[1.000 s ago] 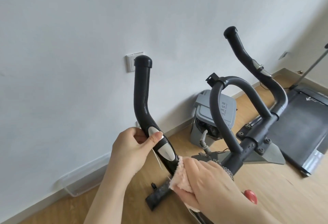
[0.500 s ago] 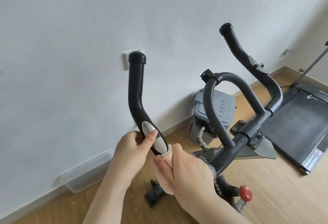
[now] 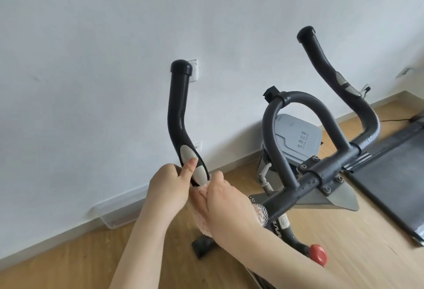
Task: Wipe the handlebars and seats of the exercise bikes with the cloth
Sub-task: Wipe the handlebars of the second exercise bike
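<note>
An exercise bike's black handlebars fill the view. The left handlebar arm (image 3: 177, 107) rises toward the wall and carries a grey sensor pad (image 3: 187, 154). My left hand (image 3: 169, 188) grips this arm just below the pad, thumb pressed on the pad. My right hand (image 3: 229, 206) holds a pink fluffy cloth (image 3: 202, 191) wrapped around the bar right beside my left hand. The right handlebar arm (image 3: 325, 71) and the central loop (image 3: 296, 103) stand free. No seat is in view.
A white wall with a socket (image 3: 194, 69) stands close behind the bars. A grey lidded bin (image 3: 298, 142) sits on the wooden floor by the wall, a treadmill deck (image 3: 390, 169) lies at right, and a clear plastic tray (image 3: 114, 213) lies along the skirting. A red knob (image 3: 317, 257) sits on the bike frame.
My right hand with the cloth has slid up the left handlebar arm until it meets my left hand. My left hand has kept its grip near the sensor pad.
</note>
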